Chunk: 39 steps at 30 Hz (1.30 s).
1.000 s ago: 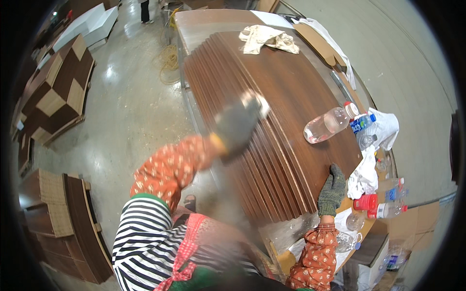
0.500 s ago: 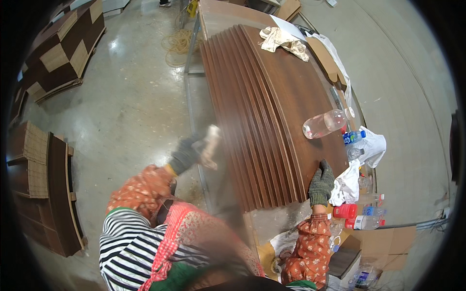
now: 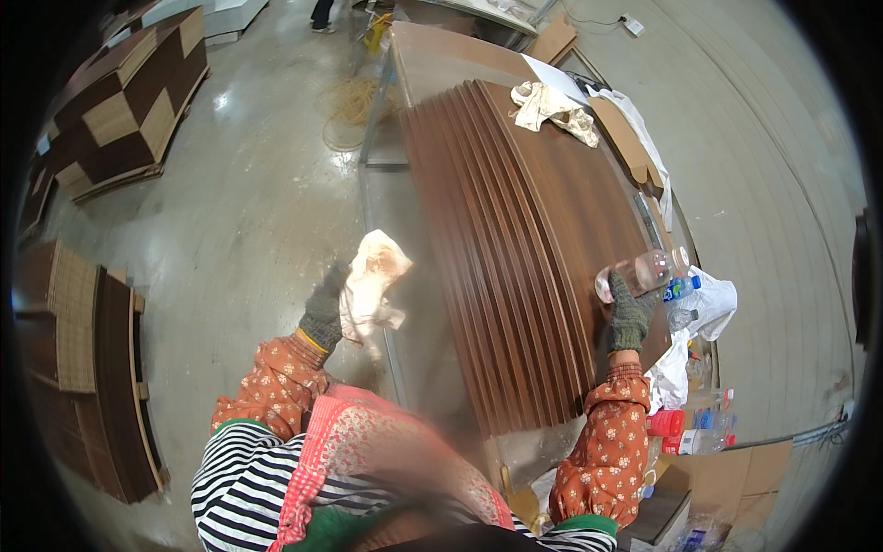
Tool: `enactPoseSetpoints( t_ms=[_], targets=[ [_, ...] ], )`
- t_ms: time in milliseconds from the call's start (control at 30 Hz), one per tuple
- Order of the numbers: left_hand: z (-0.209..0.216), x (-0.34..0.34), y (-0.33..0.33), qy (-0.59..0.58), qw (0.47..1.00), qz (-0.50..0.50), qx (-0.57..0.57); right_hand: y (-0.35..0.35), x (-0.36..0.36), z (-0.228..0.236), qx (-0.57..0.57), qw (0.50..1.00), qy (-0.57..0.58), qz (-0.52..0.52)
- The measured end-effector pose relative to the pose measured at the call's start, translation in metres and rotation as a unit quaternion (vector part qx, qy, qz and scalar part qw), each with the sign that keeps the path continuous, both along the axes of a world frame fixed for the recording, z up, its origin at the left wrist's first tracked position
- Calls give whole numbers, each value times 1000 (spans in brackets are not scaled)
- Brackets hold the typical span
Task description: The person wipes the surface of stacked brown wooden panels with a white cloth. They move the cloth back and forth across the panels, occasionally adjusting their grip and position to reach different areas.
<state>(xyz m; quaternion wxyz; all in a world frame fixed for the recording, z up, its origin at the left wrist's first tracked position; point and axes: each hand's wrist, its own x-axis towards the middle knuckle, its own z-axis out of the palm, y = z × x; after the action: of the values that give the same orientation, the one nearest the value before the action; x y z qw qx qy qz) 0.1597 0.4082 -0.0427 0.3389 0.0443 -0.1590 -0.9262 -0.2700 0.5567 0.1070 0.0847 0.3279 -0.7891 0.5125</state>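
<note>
My left hand (image 3: 324, 308), in a grey-green knitted glove, grips a crumpled white rag (image 3: 374, 279) held out over the floor, left of the workbench. My right hand (image 3: 629, 316), gloved the same way, reaches onto a fanned stack of dark brown wood-veneer panels (image 3: 515, 230) and closes around the neck end of a clear plastic bottle (image 3: 647, 271) lying on its side near the stack's right edge. Both forearms wear orange flowered sleeves.
A second cloth (image 3: 552, 106) and cardboard pieces (image 3: 624, 138) lie at the far end of the panels. Bottles and white bags (image 3: 704, 308) crowd the right of the bench. Stacks of brown panels (image 3: 120, 101) stand on the shiny concrete floor at left; coiled rope (image 3: 354, 101) lies beyond.
My left hand with the rag swept off the panels, down and left over the floor. My right hand moved up from the stack's near edge to the clear bottle.
</note>
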Motion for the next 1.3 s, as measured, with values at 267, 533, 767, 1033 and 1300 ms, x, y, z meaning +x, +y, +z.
enactPoseSetpoints(
  t_ms=[267, 533, 767, 1033, 1300],
  targets=[
    [-20, -10, -123, -79, 976, -189, -70, -21, 15, -8, -26, 982, -87, -166],
    [-10, -30, -180, -127, 961, -138, -205, -3, 18, -30, 40, 982, 48, -176],
    [40, -50, -190, -190, 930, -207, -235, 41, 78, -3, 111, 992, -57, 8],
    [66, -80, -168, -396, 769, -58, -498, 3, 172, 14, 230, 935, -236, 132],
    [63, -80, -147, -241, 759, -85, -599, -83, 242, -4, 270, 889, 17, 370]
  ],
)
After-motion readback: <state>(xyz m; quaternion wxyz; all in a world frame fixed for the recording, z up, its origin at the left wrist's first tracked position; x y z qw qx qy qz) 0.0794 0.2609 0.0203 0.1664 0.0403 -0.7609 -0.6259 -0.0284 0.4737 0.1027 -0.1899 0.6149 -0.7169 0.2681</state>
